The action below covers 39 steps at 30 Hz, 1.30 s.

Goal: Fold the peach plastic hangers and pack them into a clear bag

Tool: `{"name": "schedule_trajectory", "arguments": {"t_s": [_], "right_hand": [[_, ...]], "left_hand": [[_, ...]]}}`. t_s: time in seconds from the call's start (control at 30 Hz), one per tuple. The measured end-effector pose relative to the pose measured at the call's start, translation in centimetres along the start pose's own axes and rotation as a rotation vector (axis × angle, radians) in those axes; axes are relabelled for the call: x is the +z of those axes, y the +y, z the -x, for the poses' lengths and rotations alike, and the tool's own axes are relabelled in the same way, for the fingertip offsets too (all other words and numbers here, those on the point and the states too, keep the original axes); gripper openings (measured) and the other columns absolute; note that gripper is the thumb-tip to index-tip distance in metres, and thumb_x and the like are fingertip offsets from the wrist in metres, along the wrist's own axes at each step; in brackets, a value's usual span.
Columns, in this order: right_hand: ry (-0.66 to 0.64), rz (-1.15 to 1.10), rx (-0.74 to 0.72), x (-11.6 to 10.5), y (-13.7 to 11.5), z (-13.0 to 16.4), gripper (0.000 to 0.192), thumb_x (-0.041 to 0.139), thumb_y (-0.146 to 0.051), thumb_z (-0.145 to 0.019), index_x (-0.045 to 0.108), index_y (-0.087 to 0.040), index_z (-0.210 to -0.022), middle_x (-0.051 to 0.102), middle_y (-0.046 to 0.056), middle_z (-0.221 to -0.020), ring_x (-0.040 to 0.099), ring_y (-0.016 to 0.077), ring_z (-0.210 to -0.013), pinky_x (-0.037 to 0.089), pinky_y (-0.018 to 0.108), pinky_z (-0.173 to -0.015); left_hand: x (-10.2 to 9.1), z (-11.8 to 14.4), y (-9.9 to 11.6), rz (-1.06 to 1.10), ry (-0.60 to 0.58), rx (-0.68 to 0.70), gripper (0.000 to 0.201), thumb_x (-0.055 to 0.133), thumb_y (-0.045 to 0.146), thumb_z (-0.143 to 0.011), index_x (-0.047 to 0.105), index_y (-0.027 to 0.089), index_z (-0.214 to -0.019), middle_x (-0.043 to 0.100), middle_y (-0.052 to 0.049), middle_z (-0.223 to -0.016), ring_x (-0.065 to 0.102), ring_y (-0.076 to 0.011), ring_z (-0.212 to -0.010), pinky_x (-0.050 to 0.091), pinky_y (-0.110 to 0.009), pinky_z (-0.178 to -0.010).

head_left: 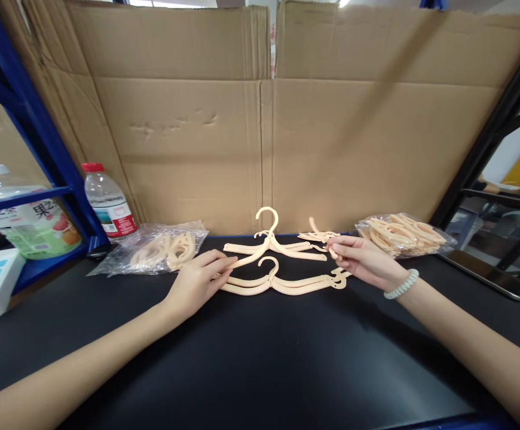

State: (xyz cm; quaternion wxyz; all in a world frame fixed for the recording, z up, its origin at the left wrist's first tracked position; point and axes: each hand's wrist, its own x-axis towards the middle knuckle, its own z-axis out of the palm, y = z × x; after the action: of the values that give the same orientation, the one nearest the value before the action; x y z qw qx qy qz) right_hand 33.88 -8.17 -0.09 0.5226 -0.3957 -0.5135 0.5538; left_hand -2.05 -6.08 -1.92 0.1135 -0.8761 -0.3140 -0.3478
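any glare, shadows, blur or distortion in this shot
Head view: a diagonal shadow crosses the right-hand brown cardboard panel; head view: soft glare on the black tabletop, lower right; head view: the slanted blue metal post suggests wide-angle distortion; head view: beige plastic hangers look fairly sharp.

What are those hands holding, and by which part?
The left hand pinches a hanger near one arm's outer end; the right hand holds a small piece, gripped part unclear.
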Motion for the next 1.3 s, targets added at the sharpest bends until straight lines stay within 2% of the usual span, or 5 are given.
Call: {"name": "schedule_trajectory", "arguments": {"t_s": [0.5,0.63,0.83,1.07,1.3], "right_hand": [[0.044,-0.058,0.049,-0.4,1.1,-0.5,0.026,0.083,-0.032,-0.068,0.063,-0.017,-0.070,0.062,0.002,-0.076,0.063,0.0145,-0.079,0.055,0.029,-0.085],[0.001,-0.118,0.195,-0.6,0.8,-0.3,0.022,0.080,-0.023,-0.073,0.060,-0.015,-0.071,0.068,0.007,-0.088,0.066,0.0179,-0.089,0.053,0.033,-0.091],[-0.104,-0.144,0.334,-0.5,0.1,0.0,0.011,0.062,-0.016,-0.088,0.060,-0.011,-0.078,0.070,0.017,-0.101,0.069,0.0226,-0.091,0.055,0.036,-0.088],[-0.132,-0.158,0.413,-0.5,0.0,0.2,0.012,0.065,-0.018,-0.086,0.058,-0.012,-0.078,0.072,0.013,-0.089,0.068,0.0284,-0.099,0.054,0.036,-0.091],[-0.152,-0.125,0.481,-0.5,-0.1,0.2,0.017,0.057,-0.019,-0.091,0.053,-0.013,-0.076,0.071,0.018,-0.099,0.068,0.0278,-0.098,0.059,0.030,-0.073]], "left_hand": [[0.8,0.4,0.1,0.014,0.054,-0.011,0.010,0.054,0.015,-0.088,0.063,0.016,-0.092,0.062,-0.004,-0.082,0.061,-0.0157,-0.075,0.048,-0.027,-0.068],[0.9,0.5,0.0,0.014,0.069,-0.005,0.008,0.054,0.015,-0.088,0.061,0.017,-0.090,0.061,-0.002,-0.081,0.060,-0.0145,-0.073,0.048,-0.025,-0.067],[0.9,0.6,0.1,-0.004,0.072,0.028,0.007,0.053,0.014,-0.088,0.060,0.017,-0.089,0.061,-0.002,-0.080,0.059,-0.0147,-0.072,0.048,-0.026,-0.066],[0.8,0.5,0.1,-0.033,0.092,0.052,0.007,0.054,0.013,-0.088,0.060,0.016,-0.089,0.062,-0.003,-0.081,0.060,-0.0159,-0.075,0.048,-0.027,-0.068],[0.9,0.5,0.2,-0.041,0.107,0.045,0.008,0.053,0.013,-0.088,0.060,0.017,-0.088,0.062,-0.003,-0.080,0.059,-0.0154,-0.073,0.048,-0.026,-0.068]]}}
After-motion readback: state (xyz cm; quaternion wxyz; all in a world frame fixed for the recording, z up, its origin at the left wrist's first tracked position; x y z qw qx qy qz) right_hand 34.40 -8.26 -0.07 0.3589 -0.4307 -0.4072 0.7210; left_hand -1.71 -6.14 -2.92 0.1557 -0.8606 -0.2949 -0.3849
